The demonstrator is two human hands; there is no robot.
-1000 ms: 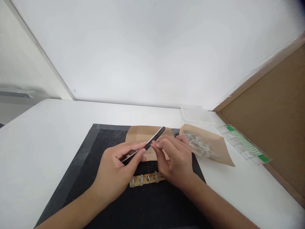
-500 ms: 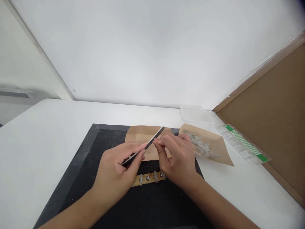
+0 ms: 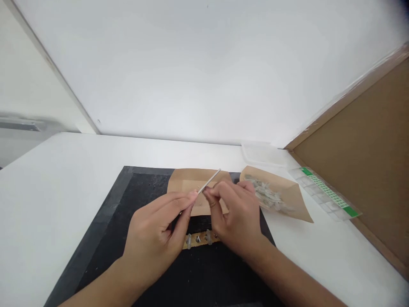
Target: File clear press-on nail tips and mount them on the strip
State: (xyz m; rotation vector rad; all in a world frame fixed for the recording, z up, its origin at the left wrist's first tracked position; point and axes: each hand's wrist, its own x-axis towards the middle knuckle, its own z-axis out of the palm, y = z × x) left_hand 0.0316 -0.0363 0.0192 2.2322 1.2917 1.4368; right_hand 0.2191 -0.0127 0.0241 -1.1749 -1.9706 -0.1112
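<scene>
Covering the lower end of a slim file [image 3: 210,180], the left hand [image 3: 156,226] leaves only the upper stretch in sight, a pale narrow edge slanting up and to the right beyond the fingertips. Its fingers and thumb are clamped on the file. The right hand [image 3: 236,213] has its fingertips bunched just beside the file's lower right side; whether they pinch something small, or touch the file, I cannot tell. Below, a yellow strip [image 3: 203,244] with upright translucent pieces runs behind both hands, which hide its two ends. It lies on a black mat [image 3: 204,277] cut off by the bottom edge, as are both forearms. Brown paper [image 3: 179,181] behind the file is partly covered by the hands. To the right, a second brown sheet [image 3: 297,198] bears a heap of translucent slivers [image 3: 268,194], too jumbled to count, overlapping the white tabletop [image 3: 79,179].
</scene>
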